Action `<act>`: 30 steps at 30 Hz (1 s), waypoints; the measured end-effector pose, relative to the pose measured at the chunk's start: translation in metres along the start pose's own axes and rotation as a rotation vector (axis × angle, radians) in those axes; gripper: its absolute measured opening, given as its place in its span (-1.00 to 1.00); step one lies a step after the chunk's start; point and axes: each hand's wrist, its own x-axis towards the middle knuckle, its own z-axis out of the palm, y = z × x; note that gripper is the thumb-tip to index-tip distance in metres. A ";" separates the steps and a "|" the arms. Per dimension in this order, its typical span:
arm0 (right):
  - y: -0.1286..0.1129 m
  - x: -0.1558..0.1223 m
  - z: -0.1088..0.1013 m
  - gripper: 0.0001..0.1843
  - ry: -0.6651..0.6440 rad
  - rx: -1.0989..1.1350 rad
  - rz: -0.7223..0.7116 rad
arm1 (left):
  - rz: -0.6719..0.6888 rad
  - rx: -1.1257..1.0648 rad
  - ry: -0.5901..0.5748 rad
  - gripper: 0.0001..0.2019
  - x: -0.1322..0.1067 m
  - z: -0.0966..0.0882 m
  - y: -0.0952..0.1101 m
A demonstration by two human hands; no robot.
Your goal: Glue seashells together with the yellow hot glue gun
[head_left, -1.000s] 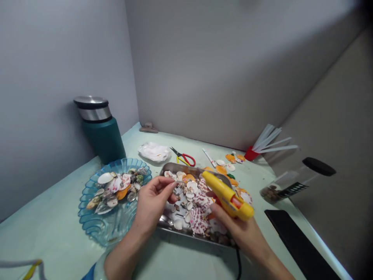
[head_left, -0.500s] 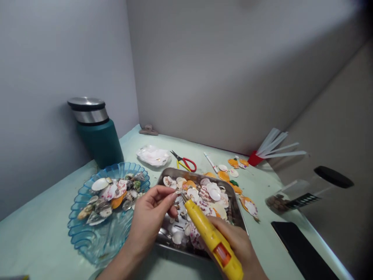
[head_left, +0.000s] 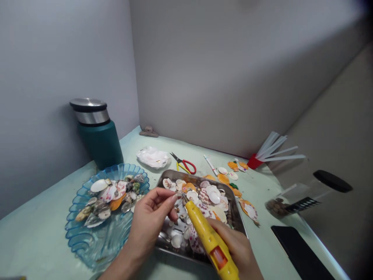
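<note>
A yellow glue gun (head_left: 208, 235) lies in the grip of my right hand (head_left: 233, 241), its metal nozzle pointing up and to the left. Thumb and forefinger of my left hand (head_left: 155, 212) pinch a small whitish piece (head_left: 178, 194), too small to make out fully, right by the nozzle tip. Both hands are over a metal tray (head_left: 243, 221) heaped with seashells (head_left: 214, 193). To the left of my left hand stands a blue scalloped plate (head_left: 74, 210) with more shells and snail shells (head_left: 116, 202) on its far part.
Behind the plate stands a teal bottle (head_left: 100, 144). Beyond the tray lie a white plastic packet (head_left: 154, 156), red-and-yellow-handled scissors (head_left: 186, 165) and a marker (head_left: 210, 165). At right are orange shells (head_left: 248, 210), a red cup of glue sticks (head_left: 256, 160), a clear jar (head_left: 279, 206) and a black phone (head_left: 301, 252).
The view has shifted slightly. Both hands keep nearly the same pose, with the nozzle tip still close to the small piece.
</note>
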 end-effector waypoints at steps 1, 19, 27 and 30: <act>0.000 0.000 -0.001 -0.72 0.008 -0.009 -0.011 | 0.009 0.000 0.004 -0.83 0.000 0.000 0.000; -0.001 -0.002 0.001 -0.76 0.011 -0.056 0.105 | 0.127 0.105 -0.003 -0.86 -0.003 0.002 -0.002; -0.001 -0.001 0.001 -0.69 0.000 0.026 0.033 | 0.256 0.301 0.001 -0.85 -0.008 -0.002 -0.004; 0.001 -0.001 0.000 -0.67 -0.044 0.044 0.026 | 0.292 0.336 0.028 -0.86 -0.008 -0.002 -0.004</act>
